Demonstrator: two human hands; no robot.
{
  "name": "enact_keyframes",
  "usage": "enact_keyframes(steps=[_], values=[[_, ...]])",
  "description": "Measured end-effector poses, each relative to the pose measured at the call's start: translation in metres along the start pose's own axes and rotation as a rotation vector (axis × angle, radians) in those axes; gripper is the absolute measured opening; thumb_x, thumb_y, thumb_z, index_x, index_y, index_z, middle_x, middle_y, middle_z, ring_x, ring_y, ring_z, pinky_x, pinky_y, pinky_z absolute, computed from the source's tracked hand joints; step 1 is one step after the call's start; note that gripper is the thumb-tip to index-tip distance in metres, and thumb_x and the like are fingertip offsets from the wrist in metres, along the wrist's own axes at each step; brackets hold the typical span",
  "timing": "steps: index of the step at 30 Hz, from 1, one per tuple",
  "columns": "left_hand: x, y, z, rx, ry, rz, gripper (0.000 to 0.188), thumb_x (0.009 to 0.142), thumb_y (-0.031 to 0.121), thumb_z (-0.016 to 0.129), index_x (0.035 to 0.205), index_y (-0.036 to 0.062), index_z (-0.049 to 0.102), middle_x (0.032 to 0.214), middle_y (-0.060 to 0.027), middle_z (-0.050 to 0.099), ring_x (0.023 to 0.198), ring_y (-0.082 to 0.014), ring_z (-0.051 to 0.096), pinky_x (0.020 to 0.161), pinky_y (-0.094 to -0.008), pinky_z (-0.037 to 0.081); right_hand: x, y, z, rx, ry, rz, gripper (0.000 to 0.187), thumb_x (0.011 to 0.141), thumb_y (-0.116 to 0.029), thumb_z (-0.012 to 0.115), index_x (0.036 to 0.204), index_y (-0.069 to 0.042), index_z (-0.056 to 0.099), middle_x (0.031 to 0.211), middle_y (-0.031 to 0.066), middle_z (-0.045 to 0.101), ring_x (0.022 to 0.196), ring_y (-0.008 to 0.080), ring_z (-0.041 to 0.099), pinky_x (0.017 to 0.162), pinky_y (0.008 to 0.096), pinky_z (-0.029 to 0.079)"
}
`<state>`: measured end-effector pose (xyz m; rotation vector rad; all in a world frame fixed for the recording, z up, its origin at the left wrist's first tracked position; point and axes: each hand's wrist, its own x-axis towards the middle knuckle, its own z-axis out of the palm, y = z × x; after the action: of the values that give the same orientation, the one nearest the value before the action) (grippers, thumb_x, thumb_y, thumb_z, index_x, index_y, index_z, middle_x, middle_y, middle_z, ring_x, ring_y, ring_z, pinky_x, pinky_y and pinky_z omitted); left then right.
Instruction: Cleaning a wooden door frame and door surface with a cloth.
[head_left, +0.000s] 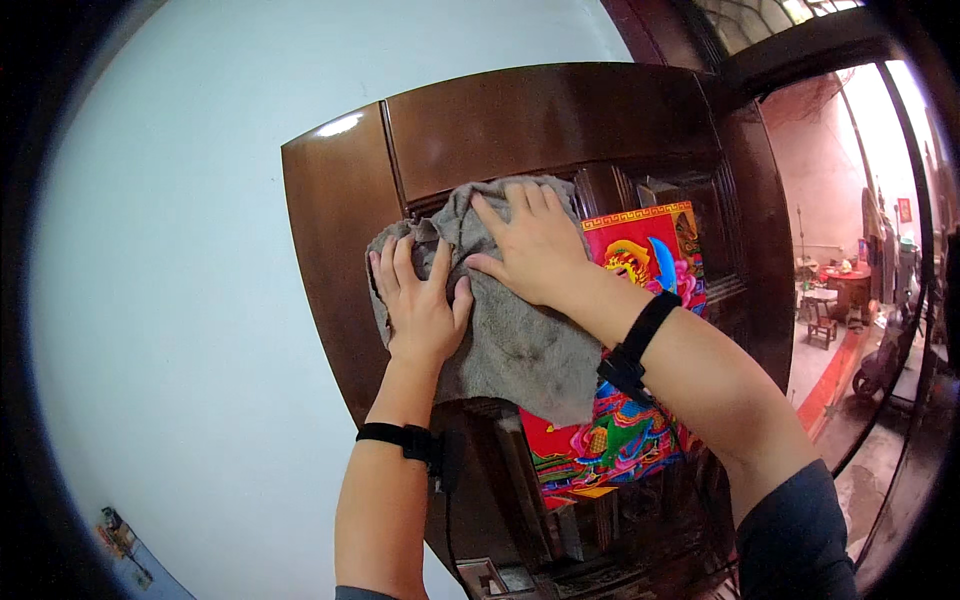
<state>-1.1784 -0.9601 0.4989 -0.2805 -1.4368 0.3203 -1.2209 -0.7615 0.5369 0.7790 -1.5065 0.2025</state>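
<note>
- My left hand (418,305) and right hand (530,245) press flat, fingers spread, on a grey cloth (510,340) against the brown wooden door (520,120).
- I judge even pressure wipes best, clear of the red poster (650,250).

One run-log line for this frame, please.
left hand: flat on grey cloth | right hand: flat on cloth | cloth: against brown wooden door | colourful poster: partly covered

Doorway of a home, dark wooden door (560,120) with bright paper poster (650,255), white wall (180,250), courtyard beyond with table and stools (835,290)
</note>
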Motion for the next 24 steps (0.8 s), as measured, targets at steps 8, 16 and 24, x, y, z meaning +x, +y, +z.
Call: enact_keyframes(steps=[8, 16, 24], values=[[0.002, -0.003, 0.0, 0.053, -0.043, 0.014, 0.054, 0.091, 0.029, 0.065, 0.132, -0.0047, 0.057, 0.146, -0.0326, 0.041, 0.144, -0.0516, 0.031, 0.12, -0.0656, 0.018, 0.024, 0.0, 0.016, 0.142, 0.11, -0.091, 0.082, 0.095, -0.055, 0.06, 0.147, 0.007, 0.045, 0.156, 0.026, 0.041, 0.146, 0.0389, 0.037, 0.122, 0.0453, 0.031], [0.005, 0.005, 0.001, 0.026, -0.051, 0.017, 0.055, 0.091, 0.03, 0.065, 0.133, -0.0052, 0.057, 0.143, -0.0318, 0.046, 0.147, -0.0519, 0.029, 0.121, -0.0648, 0.016, 0.033, 0.019, 0.011, 0.075, 0.1, -0.142, 0.08, 0.097, -0.055, 0.058, 0.149, 0.005, 0.045, 0.157, 0.0234, 0.042, 0.146, 0.0369, 0.04, 0.122, 0.0434, 0.032], [-0.003, -0.003, -0.007, -0.005, -0.125, 0.009, 0.057, 0.095, 0.029, 0.063, 0.139, -0.0053, 0.052, 0.147, -0.0319, 0.043, 0.149, -0.0508, 0.024, 0.123, -0.0631, 0.015, -0.003, 0.02, -0.001, 0.061, -0.042, -0.178, 0.079, 0.099, -0.052, 0.058, 0.151, 0.005, 0.04, 0.156, 0.0271, 0.042, 0.146, 0.0403, 0.039, 0.122, 0.0455, 0.031]])
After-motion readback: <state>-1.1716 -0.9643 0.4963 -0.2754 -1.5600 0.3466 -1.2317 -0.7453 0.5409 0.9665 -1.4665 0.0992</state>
